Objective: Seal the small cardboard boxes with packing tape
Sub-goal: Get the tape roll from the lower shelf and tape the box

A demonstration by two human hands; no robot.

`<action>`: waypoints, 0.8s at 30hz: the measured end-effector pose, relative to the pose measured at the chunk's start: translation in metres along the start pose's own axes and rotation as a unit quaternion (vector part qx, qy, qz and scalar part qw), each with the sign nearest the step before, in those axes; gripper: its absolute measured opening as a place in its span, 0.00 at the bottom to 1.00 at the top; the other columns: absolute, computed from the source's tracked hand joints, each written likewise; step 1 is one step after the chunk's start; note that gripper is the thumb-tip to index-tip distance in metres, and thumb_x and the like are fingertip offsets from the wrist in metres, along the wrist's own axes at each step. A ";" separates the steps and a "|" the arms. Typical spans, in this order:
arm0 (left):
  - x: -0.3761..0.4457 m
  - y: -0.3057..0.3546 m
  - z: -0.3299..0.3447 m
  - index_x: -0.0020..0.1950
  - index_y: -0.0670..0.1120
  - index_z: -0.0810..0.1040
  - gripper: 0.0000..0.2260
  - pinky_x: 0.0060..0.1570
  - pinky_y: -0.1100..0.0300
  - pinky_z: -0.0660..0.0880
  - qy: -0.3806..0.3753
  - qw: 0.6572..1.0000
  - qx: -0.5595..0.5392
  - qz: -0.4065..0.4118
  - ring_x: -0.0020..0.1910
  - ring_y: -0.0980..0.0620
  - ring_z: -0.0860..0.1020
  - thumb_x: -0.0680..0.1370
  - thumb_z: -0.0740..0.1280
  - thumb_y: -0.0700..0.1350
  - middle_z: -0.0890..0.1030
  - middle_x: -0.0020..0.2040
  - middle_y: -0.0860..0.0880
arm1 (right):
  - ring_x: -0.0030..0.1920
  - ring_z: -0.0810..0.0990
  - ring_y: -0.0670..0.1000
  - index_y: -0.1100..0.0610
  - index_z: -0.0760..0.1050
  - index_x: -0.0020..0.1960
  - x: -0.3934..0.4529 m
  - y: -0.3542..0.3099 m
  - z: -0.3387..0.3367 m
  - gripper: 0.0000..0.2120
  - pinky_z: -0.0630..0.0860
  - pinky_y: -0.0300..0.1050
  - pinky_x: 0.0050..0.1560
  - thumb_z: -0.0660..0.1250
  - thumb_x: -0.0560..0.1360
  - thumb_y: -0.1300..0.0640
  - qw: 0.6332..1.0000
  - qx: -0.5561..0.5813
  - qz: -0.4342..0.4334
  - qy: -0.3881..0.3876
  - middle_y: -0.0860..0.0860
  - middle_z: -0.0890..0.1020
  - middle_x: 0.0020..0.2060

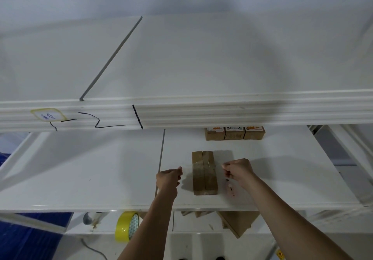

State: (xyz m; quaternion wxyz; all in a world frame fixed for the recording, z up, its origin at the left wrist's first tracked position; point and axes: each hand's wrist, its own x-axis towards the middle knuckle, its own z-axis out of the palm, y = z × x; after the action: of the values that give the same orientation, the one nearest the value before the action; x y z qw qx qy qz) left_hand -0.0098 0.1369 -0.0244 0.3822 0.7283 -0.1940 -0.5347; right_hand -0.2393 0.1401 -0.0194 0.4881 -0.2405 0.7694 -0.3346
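Your left hand (169,179) and right hand (238,171) are pinching a barely visible clear tape strip (198,165) crosswise over the cardboard box (204,174), whose long axis is pointing away from you.

Box (204,173) on shelf (80,179) between hands — three boxes (234,133) behind, tape roll (126,225) below.

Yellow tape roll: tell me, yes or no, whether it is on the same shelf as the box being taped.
No: the yellow tape roll stands on the lower shelf, below the board holding the cardboard box.
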 end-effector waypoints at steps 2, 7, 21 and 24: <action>0.000 0.000 0.001 0.40 0.40 0.83 0.07 0.43 0.58 0.81 0.001 1.000 0.001 -0.001 0.41 0.47 0.83 0.74 0.77 0.42 0.85 0.40 0.43 | 0.47 0.86 0.59 0.65 0.83 0.45 0.000 0.000 0.001 0.03 0.84 0.55 0.53 0.76 0.73 0.65 1.000 -0.002 0.003 0.002 0.61 0.86 0.42; 0.001 0.001 0.000 0.40 0.40 0.83 0.06 0.43 0.57 0.81 0.000 1.000 0.004 -0.001 0.41 0.47 0.82 0.74 0.77 0.41 0.84 0.39 0.43 | 0.47 0.86 0.58 0.65 0.82 0.46 0.002 0.000 0.001 0.03 0.83 0.55 0.54 0.75 0.74 0.65 1.000 -0.012 0.004 0.002 0.61 0.86 0.43; 0.006 -0.004 0.004 0.36 0.42 0.81 0.09 0.47 0.55 0.82 0.015 0.999 0.031 0.002 0.42 0.44 0.83 0.73 0.77 0.42 0.84 0.40 0.42 | 0.38 0.84 0.54 0.64 0.84 0.44 0.002 0.005 0.007 0.03 0.84 0.50 0.51 0.75 0.74 0.64 0.998 -0.038 0.010 0.044 0.59 0.86 0.38; 0.008 -0.006 0.005 0.39 0.40 0.83 0.07 0.46 0.54 0.82 0.012 0.999 0.036 -0.002 0.40 0.46 0.82 0.73 0.77 0.42 0.84 0.40 0.41 | 0.37 0.84 0.54 0.64 0.84 0.44 0.002 0.005 0.008 0.03 0.83 0.48 0.47 0.75 0.74 0.64 0.998 -0.042 0.013 0.048 0.59 0.86 0.38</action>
State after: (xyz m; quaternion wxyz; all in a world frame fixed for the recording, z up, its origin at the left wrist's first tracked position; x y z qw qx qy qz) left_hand -0.0128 0.1331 -0.0343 0.3571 0.7483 -0.2065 -0.5194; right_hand -0.2329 0.1398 -0.0266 0.4442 -0.2343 0.8084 -0.3070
